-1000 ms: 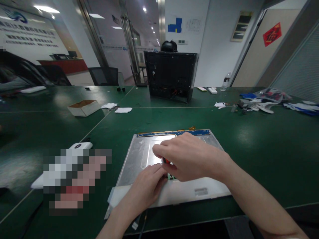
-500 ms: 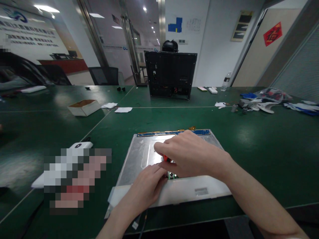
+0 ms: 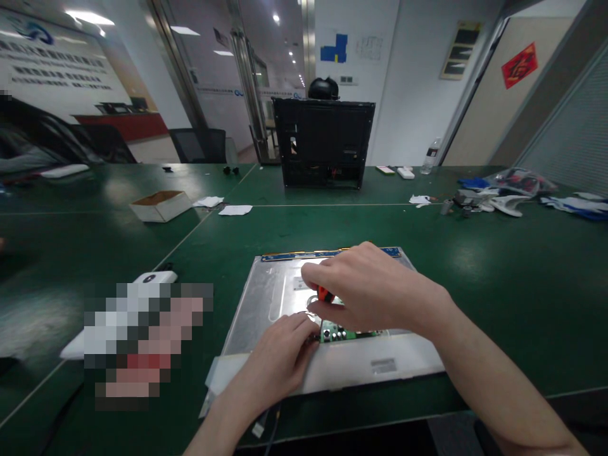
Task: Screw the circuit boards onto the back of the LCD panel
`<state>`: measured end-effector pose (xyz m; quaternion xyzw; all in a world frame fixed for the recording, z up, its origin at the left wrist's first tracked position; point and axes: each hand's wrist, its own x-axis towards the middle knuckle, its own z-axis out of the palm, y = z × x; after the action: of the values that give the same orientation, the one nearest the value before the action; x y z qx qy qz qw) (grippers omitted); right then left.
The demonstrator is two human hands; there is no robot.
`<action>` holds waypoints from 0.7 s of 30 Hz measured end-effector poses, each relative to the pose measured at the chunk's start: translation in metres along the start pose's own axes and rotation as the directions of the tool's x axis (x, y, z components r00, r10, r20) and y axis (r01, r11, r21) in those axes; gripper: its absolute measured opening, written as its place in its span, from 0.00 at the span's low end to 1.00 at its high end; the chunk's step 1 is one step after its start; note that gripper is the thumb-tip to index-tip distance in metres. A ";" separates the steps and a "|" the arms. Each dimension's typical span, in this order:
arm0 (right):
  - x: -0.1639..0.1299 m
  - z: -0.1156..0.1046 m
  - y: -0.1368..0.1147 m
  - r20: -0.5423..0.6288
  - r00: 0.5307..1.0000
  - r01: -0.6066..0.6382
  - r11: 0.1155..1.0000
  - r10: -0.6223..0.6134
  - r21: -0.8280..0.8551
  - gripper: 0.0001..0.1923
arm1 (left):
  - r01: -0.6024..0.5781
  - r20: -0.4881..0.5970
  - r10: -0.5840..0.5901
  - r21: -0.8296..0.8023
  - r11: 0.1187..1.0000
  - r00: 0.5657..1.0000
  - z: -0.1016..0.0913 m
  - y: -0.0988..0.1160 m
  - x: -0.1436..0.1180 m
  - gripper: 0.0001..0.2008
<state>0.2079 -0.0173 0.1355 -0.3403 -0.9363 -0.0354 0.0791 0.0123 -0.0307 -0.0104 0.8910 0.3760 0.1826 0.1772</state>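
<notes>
A flat metal-backed panel [image 3: 249, 320], apparently a display panel, lies on the table before me, with a blue circuit strip [image 3: 392, 252] along its far edge. My right hand [image 3: 365, 288] is closed around the red-and-black handle of a screwdriver [image 3: 325, 294] above the panel's middle. Its tip is hidden. Under that hand, a green circuit board [image 3: 339, 334] shows in part. My left hand [image 3: 285, 348] rests on the panel, its fingers drawn together at the board's left end. What they pinch there is hidden.
At the back stands a black monitor housing [image 3: 327, 142]. An open white box [image 3: 161, 206] and papers [image 3: 236, 209] lie to the left, near a white device [image 3: 164, 277] partly pixelated. A bottle [image 3: 430, 156] and a pile of bags and gloves [image 3: 508, 193] sit at the right.
My right hand has shifted slightly right and up with the screwdriver, uncovering more of the green circuit board. My left hand stays in nearly the same place.
</notes>
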 end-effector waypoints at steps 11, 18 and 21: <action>-0.020 -0.013 0.028 -0.114 0.970 -0.206 0.976 0.212 0.067 0.10 | 0.085 -0.068 -0.086 -0.023 0.996 0.994 -0.013 0.004 -0.001 0.07; -0.046 0.047 0.092 -0.193 0.850 -0.440 0.862 0.490 0.254 0.08 | 0.098 -0.119 -0.084 0.117 0.988 0.989 -0.037 -0.008 0.011 0.09; -0.056 0.080 0.116 -0.214 0.801 -0.436 0.790 0.559 0.430 0.12 | 0.089 -0.062 -0.078 0.204 0.975 0.995 -0.045 -0.014 0.033 0.08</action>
<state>0.3147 0.0454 0.0484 -0.5467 -0.7743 0.1024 0.3019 0.0044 0.0112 0.0286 0.8827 0.4347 0.1590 0.0811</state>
